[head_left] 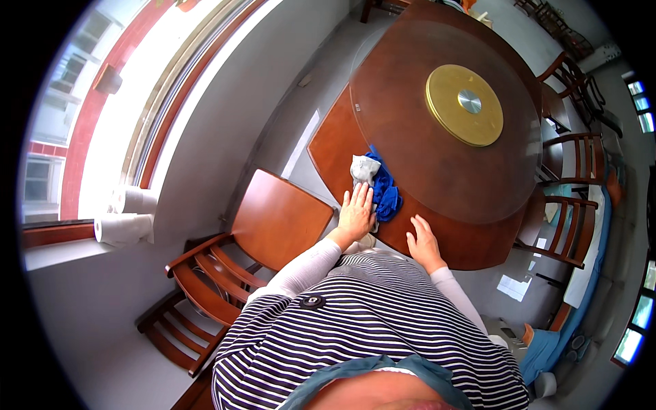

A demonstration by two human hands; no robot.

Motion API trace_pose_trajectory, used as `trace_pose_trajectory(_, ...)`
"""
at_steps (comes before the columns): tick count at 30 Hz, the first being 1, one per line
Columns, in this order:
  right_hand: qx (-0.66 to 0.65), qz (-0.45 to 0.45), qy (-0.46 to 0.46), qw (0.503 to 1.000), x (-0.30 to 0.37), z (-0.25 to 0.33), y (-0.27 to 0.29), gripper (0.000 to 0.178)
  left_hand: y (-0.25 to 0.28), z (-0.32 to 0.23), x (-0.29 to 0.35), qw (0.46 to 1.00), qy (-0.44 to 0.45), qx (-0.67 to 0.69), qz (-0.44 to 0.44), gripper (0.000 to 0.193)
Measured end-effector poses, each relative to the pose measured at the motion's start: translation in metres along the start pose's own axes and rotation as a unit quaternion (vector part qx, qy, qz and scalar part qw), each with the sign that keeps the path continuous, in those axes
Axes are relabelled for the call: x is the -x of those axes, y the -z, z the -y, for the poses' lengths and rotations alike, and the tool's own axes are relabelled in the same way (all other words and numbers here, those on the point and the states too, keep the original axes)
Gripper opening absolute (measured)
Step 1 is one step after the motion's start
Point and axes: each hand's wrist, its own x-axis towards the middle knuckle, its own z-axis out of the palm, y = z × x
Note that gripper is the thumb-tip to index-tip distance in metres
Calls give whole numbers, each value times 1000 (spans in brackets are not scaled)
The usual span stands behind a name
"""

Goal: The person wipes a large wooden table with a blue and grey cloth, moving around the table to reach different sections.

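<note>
My left hand (356,213) lies with its fingers stretched out against a grey and white cloth piece (365,169) near the edge of the wooden table (335,143). Part of that cloth is hidden beneath the fingers. Right beside it is a crumpled bright blue cloth (387,200), whose upper end reaches the rim of the round glass turntable (410,137). To the right, my right hand (426,244) is by the near table edge, thumb and fingers apart, holding nothing and not touching the cloths.
A gold disc with a silver hub (466,104) is at the turntable's centre. Wooden chairs line the table's right side, and another chair (283,219) stands close on my left. Paper rolls (123,229) rest on the windowsill. A long bench (584,273) runs along the far right.
</note>
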Motion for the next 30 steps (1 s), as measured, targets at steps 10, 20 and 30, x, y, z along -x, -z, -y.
trace_pose_trajectory(10,-10,-73,-117,990,72,-17,-8,37,53,87,-146,986,93,-134,40,77)
trace_pose_trajectory(20,63,-271,-206,938,52,-26,14,47,66,150,-229,984,-8,-170,46,72)
trace_pose_trajectory(30,23,-228,-360,904,-32,-73,17,67,54,78,-86,978,-174,-58,104,74)
